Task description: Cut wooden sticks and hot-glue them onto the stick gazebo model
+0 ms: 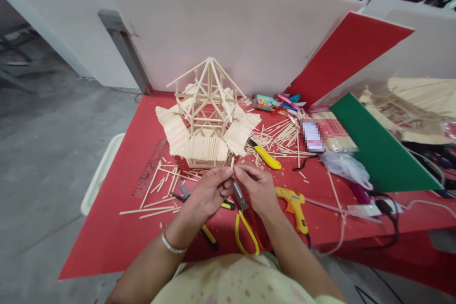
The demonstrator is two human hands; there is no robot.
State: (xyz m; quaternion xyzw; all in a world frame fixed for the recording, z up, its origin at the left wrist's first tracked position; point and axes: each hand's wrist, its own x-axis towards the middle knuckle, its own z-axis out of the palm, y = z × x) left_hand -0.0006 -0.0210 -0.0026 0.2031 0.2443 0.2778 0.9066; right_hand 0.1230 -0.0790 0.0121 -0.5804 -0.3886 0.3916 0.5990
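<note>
My left hand (208, 192) and my right hand (257, 186) meet in a pinch just in front of a stick house model (208, 118). Together the fingertips hold a short thin wooden stick (232, 164) upright between them. Yellow-handled scissors (244, 225) lie on the red board (107, 232) right under my right hand. A second small cutter with dark blades (181, 194) lies below my left hand. A silver bangle sits on my left wrist.
Loose sticks (162, 185) and a ruler (149, 168) lie left of my hands. A yellow knife (265, 156), a yellow glue gun (295, 204) with its cable, a plastic bag (345, 167), a green sheet (377, 147) and a red sheet (342, 57) are to the right. White partition behind.
</note>
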